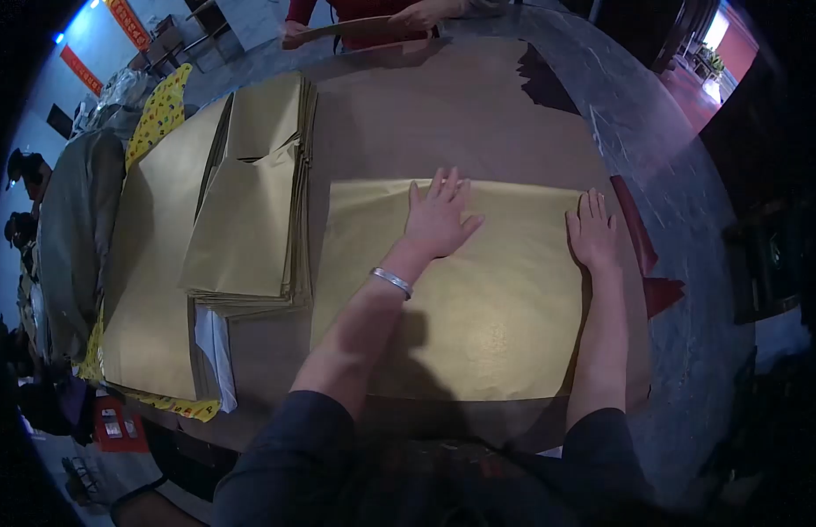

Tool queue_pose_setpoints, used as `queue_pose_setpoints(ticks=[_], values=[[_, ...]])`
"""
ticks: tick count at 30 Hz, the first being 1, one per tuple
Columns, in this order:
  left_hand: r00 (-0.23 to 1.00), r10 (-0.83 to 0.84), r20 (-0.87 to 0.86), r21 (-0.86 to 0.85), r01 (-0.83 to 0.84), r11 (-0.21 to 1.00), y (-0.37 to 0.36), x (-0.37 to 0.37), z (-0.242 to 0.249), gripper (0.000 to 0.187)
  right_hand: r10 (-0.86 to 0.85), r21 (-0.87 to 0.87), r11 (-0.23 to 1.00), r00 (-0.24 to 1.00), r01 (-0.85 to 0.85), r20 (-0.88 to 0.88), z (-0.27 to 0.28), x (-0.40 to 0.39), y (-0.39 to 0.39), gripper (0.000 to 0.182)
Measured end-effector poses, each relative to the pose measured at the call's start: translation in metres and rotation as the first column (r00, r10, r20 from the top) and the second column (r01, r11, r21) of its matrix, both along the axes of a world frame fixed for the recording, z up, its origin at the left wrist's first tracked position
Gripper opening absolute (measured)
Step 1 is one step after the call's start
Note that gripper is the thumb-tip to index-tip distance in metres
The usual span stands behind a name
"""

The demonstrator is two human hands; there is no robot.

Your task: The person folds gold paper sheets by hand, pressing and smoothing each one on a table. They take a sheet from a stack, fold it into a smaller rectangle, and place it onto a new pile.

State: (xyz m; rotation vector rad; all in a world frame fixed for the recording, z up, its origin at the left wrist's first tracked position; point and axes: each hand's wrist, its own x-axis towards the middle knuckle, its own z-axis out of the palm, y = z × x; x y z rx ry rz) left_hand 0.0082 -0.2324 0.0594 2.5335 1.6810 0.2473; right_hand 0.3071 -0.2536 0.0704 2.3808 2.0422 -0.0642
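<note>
A large gold paper sheet point(478, 325) lies on the brown table covering point(426, 123) in front of me. My left hand point(439, 220) rests flat near the sheet's far edge, fingers spread, with a silver bracelet on that wrist. At the far right corner of the same sheet, my right hand point(592, 230) presses down with its fingers stretched out. Neither hand grips anything. To the left sits a stack of folded gold paper point(250, 220), its layers showing along the right side.
More flat gold paper point(153, 263) lies left of the stack, over yellow patterned cloth point(162, 110). Across the table, a person in red sleeves holds a flat brown piece point(351, 28). Dark red scraps point(663, 294) stick out at the right edge. A red crate point(120, 426) stands lower left.
</note>
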Motion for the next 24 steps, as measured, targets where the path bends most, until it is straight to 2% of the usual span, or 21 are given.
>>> queue_pose_setpoints(ticks=[4, 7, 9, 12, 13, 16, 17, 18, 21, 23, 24], values=[[0.974, 0.214, -0.072, -0.064, -0.218, 0.974, -0.001, -0.071, 0.012, 0.077, 0.010, 0.006, 1.000, 1.000, -0.010, 0.007, -0.011, 0.009, 0.005, 0.065], [0.927, 0.372, -0.049, -0.065, -0.375, 0.925, 0.000, -0.112, 0.001, 0.077, 0.000, -0.011, 1.000, 0.999, 0.000, 0.037, -0.005, 0.003, 0.003, 0.065], [0.908, 0.419, -0.005, -0.064, -0.419, 0.906, 0.002, -0.127, -0.011, 0.078, -0.035, -0.028, 0.999, 0.999, 0.035, 0.031, 0.002, -0.003, 0.003, 0.063], [0.909, 0.416, -0.022, -0.083, -0.416, 0.906, -0.004, -0.122, 0.003, 0.078, -0.029, -0.077, 0.997, 0.999, 0.033, 0.044, 0.017, -0.037, 0.002, 0.062], [0.904, 0.427, -0.008, -0.100, -0.426, 0.899, -0.004, -0.121, 0.005, 0.078, 0.001, -0.054, 0.999, 0.999, -0.003, -0.044, 0.016, -0.060, 0.004, 0.063], [0.910, 0.410, -0.055, -0.081, -0.414, 0.907, -0.001, -0.123, -0.001, 0.075, 0.371, -0.033, 0.924, 0.916, -0.380, -0.156, 0.008, -0.150, 0.002, 0.064], [0.909, 0.409, -0.084, -0.082, -0.415, 0.906, -0.001, -0.124, -0.001, 0.073, 0.392, -0.057, 0.907, 0.885, -0.418, -0.250, 0.012, -0.184, 0.006, 0.063], [0.909, 0.406, -0.097, -0.056, -0.412, 0.909, 0.001, -0.127, -0.008, 0.066, 0.535, -0.003, 0.836, 0.818, -0.548, -0.210, -0.007, -0.211, 0.009, 0.062], [0.922, 0.383, -0.056, -0.057, -0.386, 0.921, 0.012, -0.137, -0.028, 0.060, 0.592, -0.003, 0.793, 0.772, -0.609, -0.232, -0.007, -0.274, 0.014, 0.063], [0.915, 0.384, -0.122, -0.100, -0.397, 0.912, 0.005, -0.127, -0.004, 0.057, 0.595, -0.022, 0.790, 0.776, -0.612, -0.208, -0.007, -0.282, 0.019, 0.063], [0.909, 0.395, -0.133, -0.087, -0.408, 0.909, 0.004, -0.126, -0.003, 0.057, 0.588, 0.028, 0.802, 0.780, -0.596, -0.213, -0.010, -0.277, 0.020, 0.063]])
